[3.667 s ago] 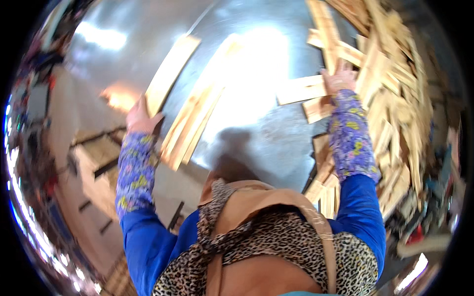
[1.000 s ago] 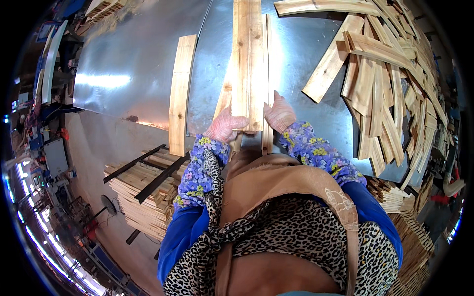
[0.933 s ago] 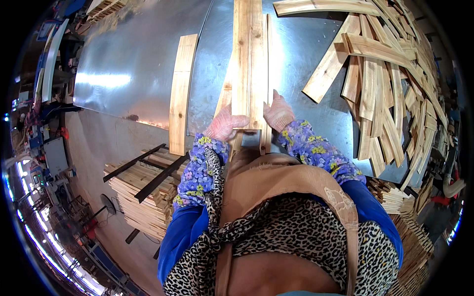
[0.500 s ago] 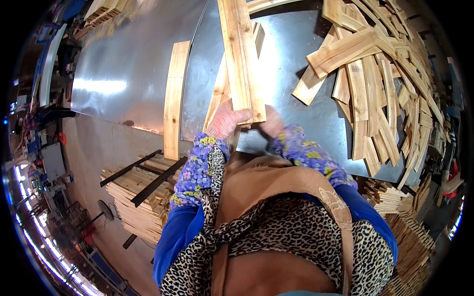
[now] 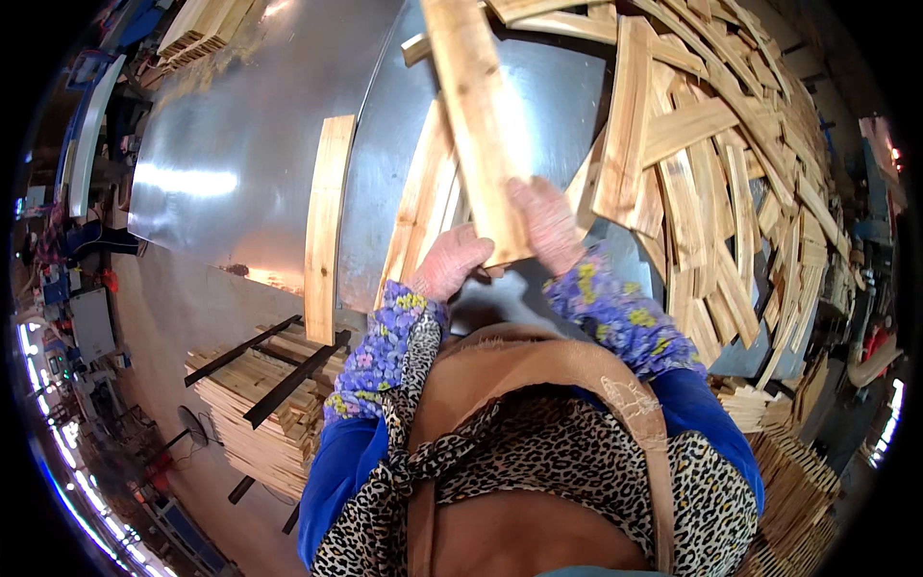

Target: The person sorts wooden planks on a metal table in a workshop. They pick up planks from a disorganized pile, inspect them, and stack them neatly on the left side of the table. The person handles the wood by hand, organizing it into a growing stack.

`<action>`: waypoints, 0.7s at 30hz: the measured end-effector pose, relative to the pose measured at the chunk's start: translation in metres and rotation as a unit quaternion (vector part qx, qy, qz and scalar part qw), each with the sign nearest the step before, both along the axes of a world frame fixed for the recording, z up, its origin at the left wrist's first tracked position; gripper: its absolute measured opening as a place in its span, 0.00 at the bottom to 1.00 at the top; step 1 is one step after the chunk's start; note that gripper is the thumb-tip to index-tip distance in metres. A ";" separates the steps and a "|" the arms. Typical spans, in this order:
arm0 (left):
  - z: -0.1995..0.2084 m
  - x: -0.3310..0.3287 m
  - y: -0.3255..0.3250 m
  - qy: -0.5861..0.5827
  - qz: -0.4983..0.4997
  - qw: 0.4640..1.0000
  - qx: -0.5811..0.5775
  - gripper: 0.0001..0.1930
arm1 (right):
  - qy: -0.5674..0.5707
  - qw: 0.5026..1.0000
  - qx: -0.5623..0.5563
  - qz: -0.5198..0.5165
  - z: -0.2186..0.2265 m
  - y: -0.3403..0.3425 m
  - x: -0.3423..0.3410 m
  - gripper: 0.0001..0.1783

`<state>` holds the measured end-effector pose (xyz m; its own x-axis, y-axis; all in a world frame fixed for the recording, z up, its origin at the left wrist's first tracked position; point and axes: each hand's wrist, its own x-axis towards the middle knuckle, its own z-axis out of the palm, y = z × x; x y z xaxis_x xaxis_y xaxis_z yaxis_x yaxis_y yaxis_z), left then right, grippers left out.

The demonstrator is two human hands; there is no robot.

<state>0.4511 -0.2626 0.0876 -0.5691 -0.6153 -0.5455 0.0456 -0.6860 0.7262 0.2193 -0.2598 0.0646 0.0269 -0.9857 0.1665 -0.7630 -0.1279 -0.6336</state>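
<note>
A long pale wooden plank (image 5: 478, 135) with a few knots points away from me over the metal table, slightly tilted to the left at its far end. My left hand (image 5: 454, 262), which looks gloved in pale pink, grips its near end with the thumb on top. Along the right edge, close to that end, my right hand (image 5: 546, 223) is closed on the same plank. Beneath and to the left, another wooden board (image 5: 415, 207) lies on the table, partly covered. Farther left, a single board (image 5: 329, 226) juts over the table's near edge.
A large heap of loose boards (image 5: 707, 183) covers the right side of the metal table (image 5: 231, 125). Stacked boards (image 5: 255, 399) stand at lower left under dark metal bars (image 5: 293, 385). More stacks sit at lower right (image 5: 793, 481) and at the far left (image 5: 204, 29).
My right hand has come up onto the plank's right edge. The plank's near end has shifted slightly toward me. On the heap's left side, a board now lies across the others.
</note>
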 end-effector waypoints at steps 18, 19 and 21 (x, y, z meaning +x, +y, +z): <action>-0.058 0.053 0.081 -0.450 0.035 0.837 -0.310 0.33 | 0.114 0.909 0.258 -0.308 0.052 -0.110 -0.172 0.47; -0.059 0.061 0.071 -0.430 0.028 0.848 -0.308 0.32 | 0.053 0.926 0.254 -0.275 0.064 -0.100 -0.172 0.47; -0.046 0.085 0.056 -0.463 -0.037 0.794 -0.392 0.30 | -0.214 0.942 0.147 -0.212 0.027 -0.055 -0.200 0.46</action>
